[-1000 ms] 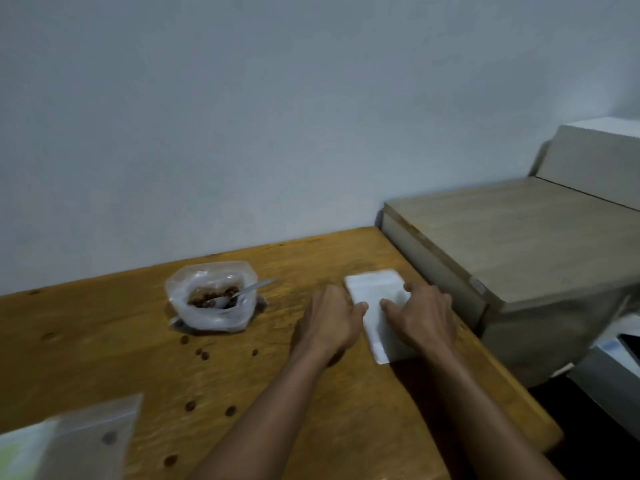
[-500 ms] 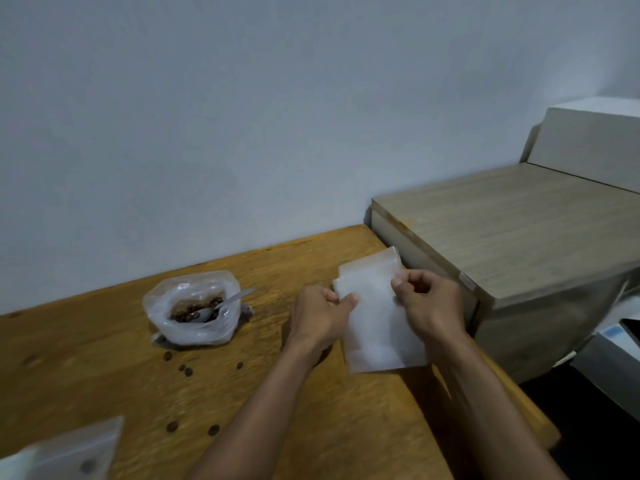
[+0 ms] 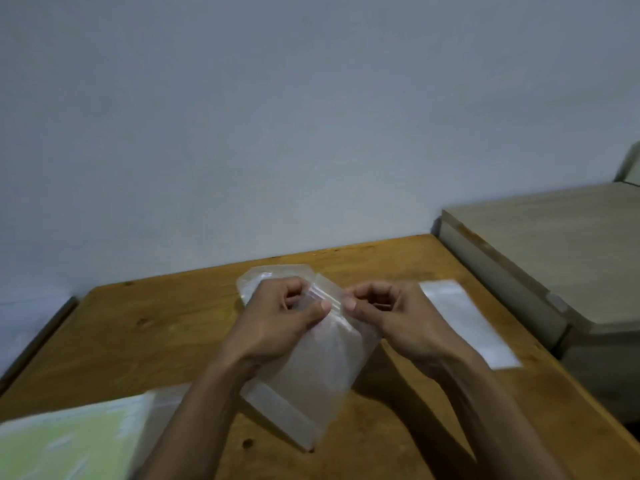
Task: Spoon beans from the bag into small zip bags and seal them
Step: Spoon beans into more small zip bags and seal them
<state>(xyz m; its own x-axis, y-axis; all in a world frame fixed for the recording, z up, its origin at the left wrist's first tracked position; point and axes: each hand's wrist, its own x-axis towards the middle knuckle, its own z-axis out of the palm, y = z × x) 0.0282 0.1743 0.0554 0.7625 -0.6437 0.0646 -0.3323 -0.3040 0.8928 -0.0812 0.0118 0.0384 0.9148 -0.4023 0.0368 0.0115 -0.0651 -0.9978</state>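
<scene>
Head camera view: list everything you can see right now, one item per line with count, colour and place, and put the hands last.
zip bag: one, clear, held up over the middle of the table, both hands at its top edge
bean bag: one, clear plastic, on the table behind the left hand, mostly hidden; contents not visible
stack of spare bags: one, whitish clear, flat on the table to the right of the hands
packet: one, clear with pale green inside, near left corner of the table, blurred
table: one, orange-brown wood, against the wall
cabinet: one, pale wood, right of the table
wall: pale grey, behind
left hand: one, pinches the zip bag's top
right hand: one, pinches the zip bag's top
</scene>
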